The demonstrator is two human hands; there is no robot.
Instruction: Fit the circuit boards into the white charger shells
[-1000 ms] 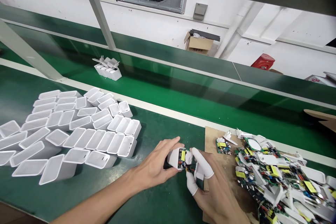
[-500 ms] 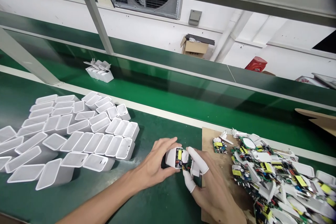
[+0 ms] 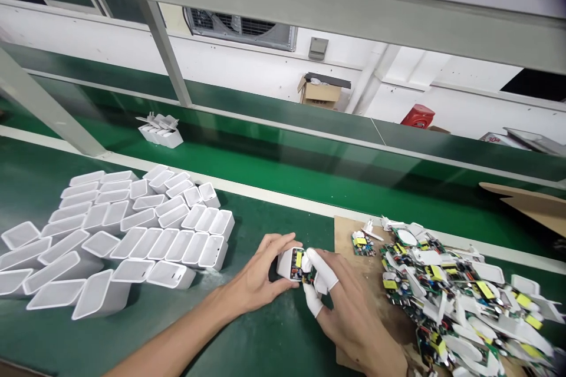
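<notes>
My left hand (image 3: 262, 275) is closed round a white plastic charger housing (image 3: 286, 265), its open end turned to the right. Something dark shows beneath the housing by my left palm. With white covers on thumb and forefinger, my right hand (image 3: 340, 300) pinches a circuit board (image 3: 301, 260) with a yellow-wrapped part and white plastic pieces attached. The board sits partly inside the mouth of the housing. Its right end is hidden behind my right fingers.
Several open white housings (image 3: 150, 244) stand on the left of the green bench. A heap of circuit boards (image 3: 460, 288) lies on brown cardboard (image 3: 354, 283) at right. White plastic parts (image 3: 161, 131) sit on the ledge behind, below metal framing (image 3: 165, 53).
The view has tilted up slightly, so the background sits lower. The board appears a little deeper in the housing, with my right fingers closer to its mouth.
</notes>
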